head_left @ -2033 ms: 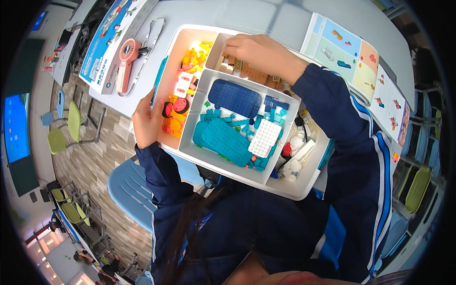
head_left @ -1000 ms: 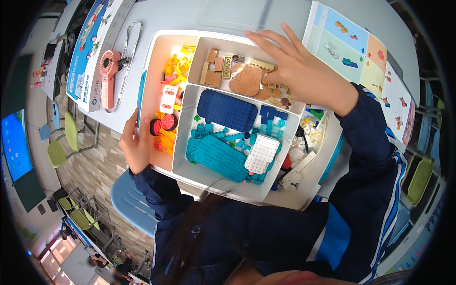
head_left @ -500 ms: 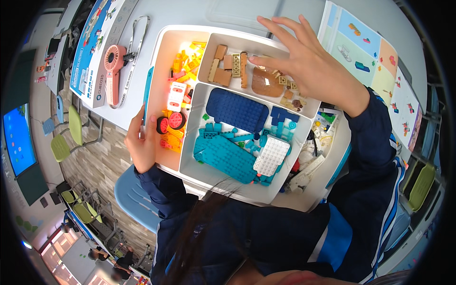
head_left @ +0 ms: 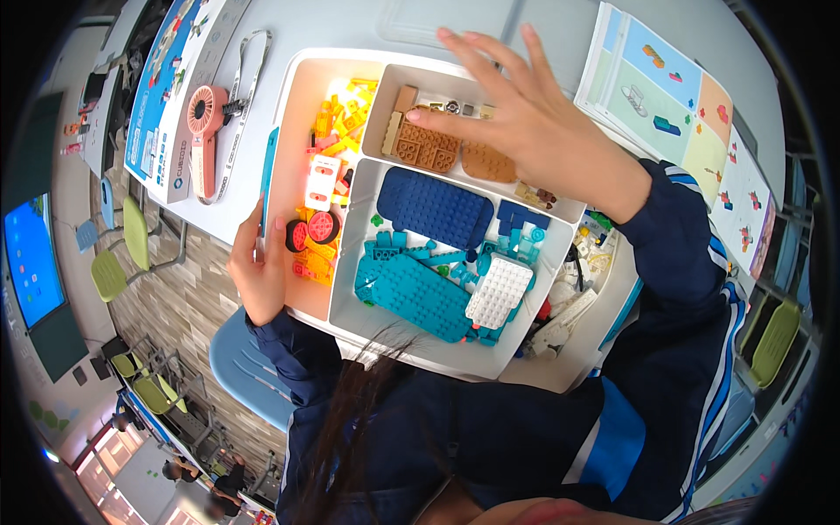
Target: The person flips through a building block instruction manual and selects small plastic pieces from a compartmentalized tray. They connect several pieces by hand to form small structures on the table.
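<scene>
My left hand point(head_left: 256, 276) grips the left wall of a white divided tray point(head_left: 346, 306), thumb inside and fingers outside. Over the far compartment, my right hand point(head_left: 542, 131) is open with its fingers spread. Its thumb tip is by a brown studded plate point(head_left: 429, 144); whether they touch I cannot tell. A rounded brown plate point(head_left: 488, 163) lies partly beneath that hand, and other pieces there are hidden. The large compartment holds a navy plate point(head_left: 436, 206), a teal plate point(head_left: 416, 293) and a white plate point(head_left: 499, 291). Yellow bricks point(head_left: 350, 109) and red-and-black wheels point(head_left: 322, 227) fill the left one.
Beneath the tray's right side, another bin point(head_left: 595, 297) holds white and grey pieces. An open picture booklet point(head_left: 669, 96) lies at the far right. Left of the tray are a pink handheld fan point(head_left: 204, 140) and a printed box point(head_left: 166, 105). A blue chair point(head_left: 249, 367) stands nearby.
My right hand has shifted left over the far compartment. The brown pieces there have been rearranged, with a studded plate now at the left. My left hand stays on the tray wall.
</scene>
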{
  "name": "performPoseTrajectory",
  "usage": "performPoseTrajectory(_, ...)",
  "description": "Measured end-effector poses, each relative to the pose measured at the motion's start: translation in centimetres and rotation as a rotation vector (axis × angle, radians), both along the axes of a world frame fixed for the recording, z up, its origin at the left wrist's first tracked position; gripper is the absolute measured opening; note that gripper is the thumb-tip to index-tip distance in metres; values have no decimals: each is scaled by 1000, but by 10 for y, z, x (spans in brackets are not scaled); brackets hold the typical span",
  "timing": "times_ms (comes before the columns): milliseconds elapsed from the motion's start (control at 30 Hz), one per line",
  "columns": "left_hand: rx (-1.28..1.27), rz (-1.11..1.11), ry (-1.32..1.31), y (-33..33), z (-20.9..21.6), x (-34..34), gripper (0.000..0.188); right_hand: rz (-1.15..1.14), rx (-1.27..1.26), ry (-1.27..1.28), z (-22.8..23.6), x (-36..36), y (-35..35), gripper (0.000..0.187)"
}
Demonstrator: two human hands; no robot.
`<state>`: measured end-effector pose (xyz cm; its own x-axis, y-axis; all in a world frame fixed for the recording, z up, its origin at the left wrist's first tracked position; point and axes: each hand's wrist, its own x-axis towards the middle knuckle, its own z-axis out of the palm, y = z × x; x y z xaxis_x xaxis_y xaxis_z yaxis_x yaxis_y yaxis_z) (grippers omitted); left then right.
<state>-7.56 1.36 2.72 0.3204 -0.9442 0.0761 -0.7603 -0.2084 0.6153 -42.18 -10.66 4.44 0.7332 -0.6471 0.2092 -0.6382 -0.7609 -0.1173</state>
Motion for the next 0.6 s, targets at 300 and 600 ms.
performPoseTrajectory(300, -27, -1, -15, 0, -3, 1, 36, 128, -188, 22, -21, 12, -7, 30)
performPoseTrajectory(600, 29, -9, -6, 0, 3, 0, 41, 152, -353, -165, -7, 2, -19, 13)
